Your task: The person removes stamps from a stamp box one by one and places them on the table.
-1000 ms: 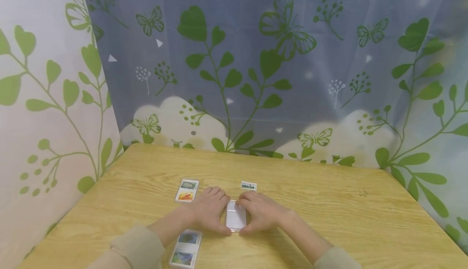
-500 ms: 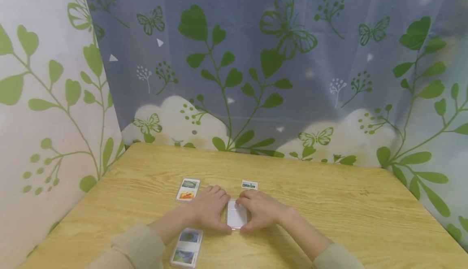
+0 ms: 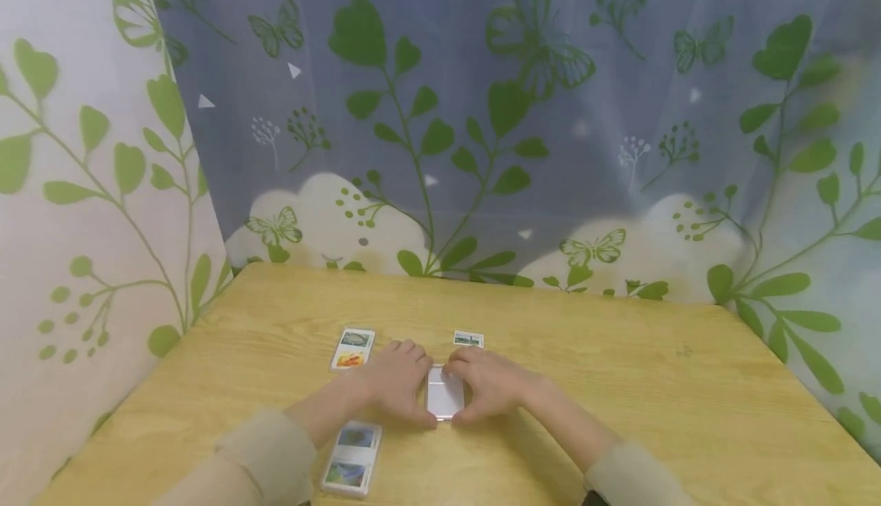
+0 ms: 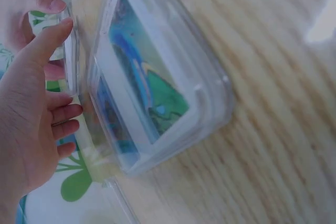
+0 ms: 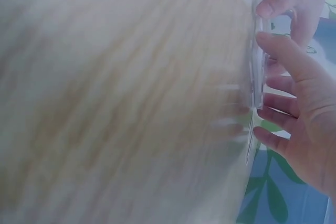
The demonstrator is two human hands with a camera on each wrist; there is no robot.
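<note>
Gripped a clear case [image 3: 446, 399] with a white face between left hand [image 3: 398, 382] and right hand [image 3: 492, 382], about midway between the left and right edges of the wood-grain surface [image 3: 633, 391]; could not tell whether resting on it or just above. Had both thumbs at the near corners of the case, fingers curled along its sides. Had a small picture card [image 3: 469, 336] toward the far edge, just beyond the right hand. Had a two-picture case [image 3: 353, 349] toward the far left corner, and a stack of picture cases [image 3: 353, 456] nearer, just beside the left forearm [image 3: 333, 410].
</note>
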